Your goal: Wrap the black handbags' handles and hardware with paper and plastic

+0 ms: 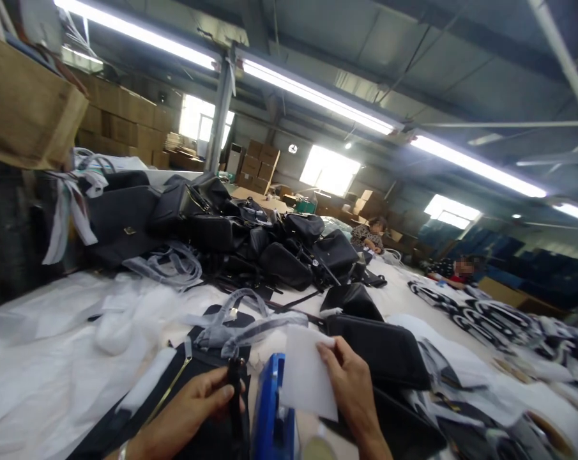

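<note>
My left hand (205,399) is closed round a narrow black strap (237,402), its thumb and fingers pinching it near the upper end. Under that arm lies a black bag (161,383) with a gold zipper and handles wrapped in clear film (250,329). Between thumb and fingers, my right hand (350,383) grips a white sheet (308,374) by its right edge. The sheet hangs partly in front of a blue tape dispenser (269,409) that stands between my hands. Part of the dispenser is hidden behind the sheet.
A heap of black bags (231,233) rises at the back of the table. White wrapping (53,338) spreads at the left. More black bags (379,348) lie beyond my right hand. A roll (542,434) sits lower right. Two people (368,236) work farther back.
</note>
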### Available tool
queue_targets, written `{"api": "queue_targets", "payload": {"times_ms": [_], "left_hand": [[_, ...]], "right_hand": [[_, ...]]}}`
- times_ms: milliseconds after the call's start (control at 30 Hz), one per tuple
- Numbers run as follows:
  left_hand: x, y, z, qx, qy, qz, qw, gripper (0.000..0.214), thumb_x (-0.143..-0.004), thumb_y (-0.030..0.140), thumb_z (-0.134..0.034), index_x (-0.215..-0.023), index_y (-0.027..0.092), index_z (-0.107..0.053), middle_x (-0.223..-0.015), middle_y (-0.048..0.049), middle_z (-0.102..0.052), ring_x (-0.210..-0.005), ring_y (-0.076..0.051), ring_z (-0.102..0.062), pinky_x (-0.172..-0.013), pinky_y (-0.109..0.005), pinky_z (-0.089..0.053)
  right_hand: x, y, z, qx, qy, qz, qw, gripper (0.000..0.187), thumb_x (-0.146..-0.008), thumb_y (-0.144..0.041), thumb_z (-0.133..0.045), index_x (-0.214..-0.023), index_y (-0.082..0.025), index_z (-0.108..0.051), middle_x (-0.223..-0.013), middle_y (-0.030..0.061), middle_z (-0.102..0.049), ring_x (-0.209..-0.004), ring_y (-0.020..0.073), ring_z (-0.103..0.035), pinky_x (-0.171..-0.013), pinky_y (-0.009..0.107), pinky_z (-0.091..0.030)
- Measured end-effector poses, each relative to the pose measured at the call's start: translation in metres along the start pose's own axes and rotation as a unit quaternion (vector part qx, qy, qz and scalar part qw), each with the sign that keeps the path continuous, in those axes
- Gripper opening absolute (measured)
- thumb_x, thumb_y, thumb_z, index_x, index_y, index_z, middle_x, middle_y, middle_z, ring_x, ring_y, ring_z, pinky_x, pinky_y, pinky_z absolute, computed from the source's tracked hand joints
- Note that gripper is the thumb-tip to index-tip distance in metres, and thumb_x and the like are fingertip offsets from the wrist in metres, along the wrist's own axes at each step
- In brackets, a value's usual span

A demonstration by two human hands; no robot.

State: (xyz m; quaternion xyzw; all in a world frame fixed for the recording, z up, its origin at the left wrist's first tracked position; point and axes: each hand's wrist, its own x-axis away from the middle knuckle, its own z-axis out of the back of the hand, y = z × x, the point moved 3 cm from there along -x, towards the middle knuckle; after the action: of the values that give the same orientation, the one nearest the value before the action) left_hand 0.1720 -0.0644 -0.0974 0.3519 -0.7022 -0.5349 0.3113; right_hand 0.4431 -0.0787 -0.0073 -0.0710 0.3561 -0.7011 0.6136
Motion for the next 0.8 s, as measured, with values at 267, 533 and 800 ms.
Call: {"api": "queue_targets", "payload": {"times_ms": [267,533,800], "left_hand": [[0.021,0.036,-0.02,-0.069,0.016,-0.093,0.993,0.029,-0.089,0.039,-0.057,-0.105,0.02,-0.071,-0.096,-0.0035,-0.07,-0.096,-0.025,-0.06,-0.085,-0.03,-0.044],[0.027,0.037,-0.023,-0.238,0.139,-0.142,0.951,0.021,-0.09,0.031,-0.049,-0.085,0.02,-0.067,-0.089,-0.0038,-0.068,-0.086,-0.022,-0.06,-0.077,-0.027,-0.042],[0.02,0.042,-0.028,-0.345,0.176,-0.133,0.913,0.02,-0.09,0.034,-0.05,-0.075,0.023,-0.059,-0.077,-0.0011,-0.066,-0.076,-0.02,-0.06,-0.067,-0.027,-0.037]], "right_hand": [[0.029,-0.025,-0.068,-0.034,0.043,0.018,0.998,0.027,-0.092,-0.047,-0.045,-0.096,-0.023,-0.057,-0.077,0.0049,-0.067,-0.07,0.0238,-0.063,-0.063,0.029,-0.039],[0.052,-0.065,-0.105,-0.341,-0.22,0.061,0.912,0.019,-0.094,-0.036,-0.048,-0.096,-0.022,-0.06,-0.087,0.0002,-0.063,-0.083,0.0171,-0.057,-0.072,0.025,-0.043],[0.048,-0.067,-0.091,-0.347,-0.186,0.049,0.918,0.025,-0.095,-0.042,-0.047,-0.091,-0.021,-0.061,-0.085,-0.0001,-0.061,-0.084,0.0164,-0.054,-0.075,0.024,-0.042]]}}
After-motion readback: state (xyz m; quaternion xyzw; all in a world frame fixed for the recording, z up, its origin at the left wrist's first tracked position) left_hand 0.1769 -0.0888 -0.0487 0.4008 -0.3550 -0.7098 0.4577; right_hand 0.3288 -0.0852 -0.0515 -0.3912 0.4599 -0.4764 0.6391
